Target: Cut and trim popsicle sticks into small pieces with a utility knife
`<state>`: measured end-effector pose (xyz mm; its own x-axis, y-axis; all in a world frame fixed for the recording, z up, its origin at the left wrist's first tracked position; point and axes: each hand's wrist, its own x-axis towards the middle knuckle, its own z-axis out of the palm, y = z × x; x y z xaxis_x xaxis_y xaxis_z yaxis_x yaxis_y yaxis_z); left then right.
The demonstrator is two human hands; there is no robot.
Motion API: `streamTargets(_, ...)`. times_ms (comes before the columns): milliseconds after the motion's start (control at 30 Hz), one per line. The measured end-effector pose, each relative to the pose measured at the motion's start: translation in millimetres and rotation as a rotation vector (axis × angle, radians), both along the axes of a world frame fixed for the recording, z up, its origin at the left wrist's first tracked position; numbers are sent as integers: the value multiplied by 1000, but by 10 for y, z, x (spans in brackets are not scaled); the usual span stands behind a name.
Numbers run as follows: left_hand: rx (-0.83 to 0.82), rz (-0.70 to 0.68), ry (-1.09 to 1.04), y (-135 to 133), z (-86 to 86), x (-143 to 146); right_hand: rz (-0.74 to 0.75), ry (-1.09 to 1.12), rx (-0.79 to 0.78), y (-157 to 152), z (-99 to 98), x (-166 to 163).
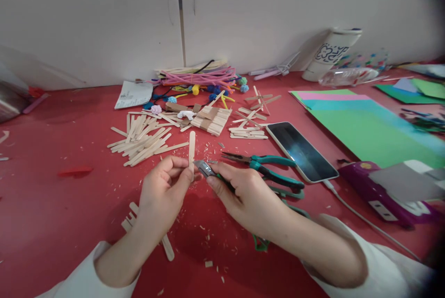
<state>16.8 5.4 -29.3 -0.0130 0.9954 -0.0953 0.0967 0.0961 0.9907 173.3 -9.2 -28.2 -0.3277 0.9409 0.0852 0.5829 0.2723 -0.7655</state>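
Between the thumb and fingers of my left hand (167, 184), a wooden craft stick (192, 147) stands upright. My right hand (245, 191) is wrapped round a utility knife (205, 168), its blade pointing left at the stick's edge; whether it touches cannot be made out. Pale wood shavings and a small cut piece (208, 264) lie on the red table (86, 205) around and below the hands. Several more craft sticks (167, 246) lie partly hidden under my left forearm.
Behind the hands are a loose pile of craft sticks (142, 140), a banded bundle (212, 119) and pipe cleaners (198, 77). Teal-handled pliers (271, 163), a phone (302, 149) with a cable, coloured paper (365, 126) and a purple packet (375, 191) lie to the right.
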Motion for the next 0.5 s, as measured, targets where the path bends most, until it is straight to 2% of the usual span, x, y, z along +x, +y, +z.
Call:
streamTargets(200,68,-53,121,-26,-19,-21,-11,-4,-46,-13,22,-7)
streamTargets(267,74,-61,164,-33,-26,-31,5,105,-173,-10,38,-12)
streamTargets(400,78,-44,237,-45,-31,-39,15,415,-534,10,70,-25)
streamTargets(500,95,-23,209,-47,-30,-29,9,614,-685,32,71,-36)
